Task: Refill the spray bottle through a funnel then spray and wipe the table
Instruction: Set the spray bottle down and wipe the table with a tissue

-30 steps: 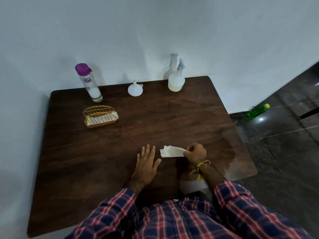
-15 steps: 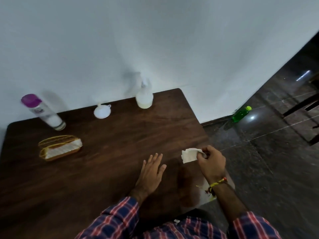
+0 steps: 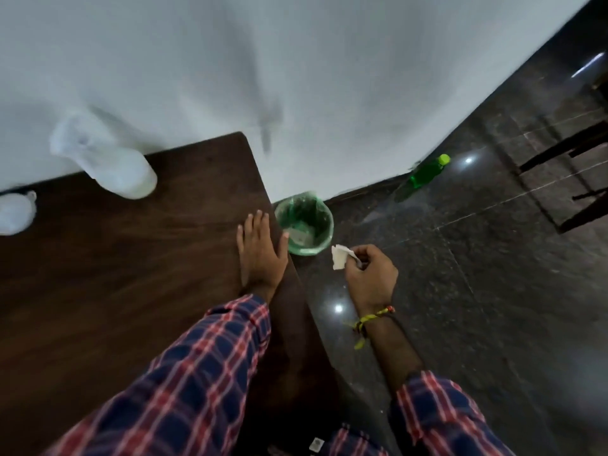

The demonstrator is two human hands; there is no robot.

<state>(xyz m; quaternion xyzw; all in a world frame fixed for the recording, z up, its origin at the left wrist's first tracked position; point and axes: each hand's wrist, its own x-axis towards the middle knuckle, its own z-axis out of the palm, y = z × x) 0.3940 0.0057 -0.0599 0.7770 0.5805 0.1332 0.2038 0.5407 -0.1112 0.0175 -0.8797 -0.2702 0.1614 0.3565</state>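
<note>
Since the earlier frames the right hand [image 3: 370, 274] has carried the tissue [image 3: 339, 257] off the table [image 3: 131, 274] and out over the dark floor, and the view has swung right, so a green bin [image 3: 304, 225] now shows.

Nearest, at lower centre, two checked sleeves reach up into the frame. The right hand, at centre right, pinches the small crumpled white tissue between thumb and fingertips, just below and right of the bin's rim. The left hand [image 3: 261, 250] lies open and flat, palm down, on the table's right edge.

The spraying and wiping look done; this appears to be the disposal of the used wipe. The next move would call for bringing the tissue up and left over the bin's mouth, then releasing the pinch.

Farther off, at upper left, the spray bottle [image 3: 112, 159] stands blurred by the wall, pale liquid seeming to fill its base. The white funnel [image 3: 14, 213] sits at the left edge. A green bottle [image 3: 426, 174] stands on the floor by the wall.
</note>
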